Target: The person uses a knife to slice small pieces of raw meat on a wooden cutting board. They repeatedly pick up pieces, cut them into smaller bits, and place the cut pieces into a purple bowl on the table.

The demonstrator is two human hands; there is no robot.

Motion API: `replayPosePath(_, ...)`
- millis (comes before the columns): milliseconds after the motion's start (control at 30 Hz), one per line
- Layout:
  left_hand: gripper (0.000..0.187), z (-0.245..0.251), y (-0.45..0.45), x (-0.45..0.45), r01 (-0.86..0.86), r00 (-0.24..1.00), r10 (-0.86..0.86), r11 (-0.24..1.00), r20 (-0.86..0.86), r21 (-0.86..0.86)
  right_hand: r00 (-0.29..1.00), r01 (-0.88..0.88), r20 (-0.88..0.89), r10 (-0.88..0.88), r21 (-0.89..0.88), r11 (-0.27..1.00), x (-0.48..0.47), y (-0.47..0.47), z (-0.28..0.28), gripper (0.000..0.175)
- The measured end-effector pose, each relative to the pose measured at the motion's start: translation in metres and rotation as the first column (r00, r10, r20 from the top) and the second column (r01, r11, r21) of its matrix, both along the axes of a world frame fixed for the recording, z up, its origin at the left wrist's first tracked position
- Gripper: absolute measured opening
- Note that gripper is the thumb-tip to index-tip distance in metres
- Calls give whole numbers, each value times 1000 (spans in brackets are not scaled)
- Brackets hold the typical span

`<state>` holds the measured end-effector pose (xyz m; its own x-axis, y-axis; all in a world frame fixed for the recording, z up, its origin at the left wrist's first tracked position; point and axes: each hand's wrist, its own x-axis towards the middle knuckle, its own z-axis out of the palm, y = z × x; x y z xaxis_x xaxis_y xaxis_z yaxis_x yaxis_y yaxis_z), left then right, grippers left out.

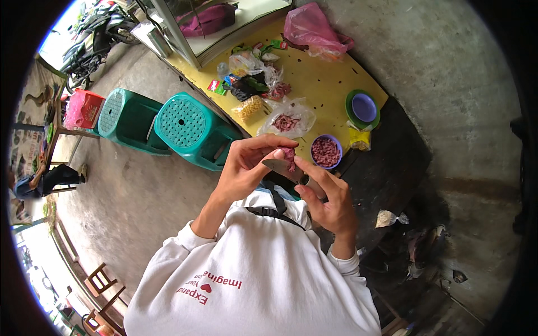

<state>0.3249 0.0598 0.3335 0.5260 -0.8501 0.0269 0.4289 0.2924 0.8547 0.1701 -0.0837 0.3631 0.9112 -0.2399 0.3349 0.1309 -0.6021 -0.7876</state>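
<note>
Between thumb and fingers, my left hand (248, 164) holds a small purplish-red piece of food (288, 156), perhaps a peeled shallot. My right hand (330, 193) grips the handle of a knife (282, 169), and its blade lies against the lower side of the piece. Just right of the hands, a purple bowl (326, 151) is filled with small chopped reddish pieces. Beyond the hands, an open clear plastic bag (309, 119) on the yellow table (332, 88) holds more purplish pieces.
Bags of food, including yellow macaroni-like pieces (247, 108), crowd the table's left side. A pink bag (311, 29) lies at the far end, a blue bowl (364, 107) on a green plate at right. Green plastic stools (183, 119) stand left; a seated person (50, 178) is farther off.
</note>
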Motion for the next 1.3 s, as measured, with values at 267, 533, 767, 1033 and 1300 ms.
replayPosePath(267, 29, -4, -3, 2, 12, 997, -14, 1000, 72, 27, 997, 45, -61, -43, 34, 998, -2, 0, -4, 44)
replayPosePath(533, 27, -11, -11, 3, -11, 997, 10, 1000, 71, 10, 994, 97, -53, -95, 41, 994, -2, 1, -18, 44)
replayPosePath(767, 27, -9, -15, 7, 76, 997, -76, 997, 10, -5, 989, 124, -94, -115, 94, 988, -4, 2, -13, 43)
replayPosePath(1033, 29, -9, -19, 6, 134, 991, -135, 991, 25, 26, 989, 139, 48, -142, 59, 988, -6, 0, -30, 41)
replayPosePath(1300, 25, -15, -4, 0, 12, 1000, -11, 999, -15, 34, 976, 214, -153, -156, 813, 542, 4, -10, -52, 42)
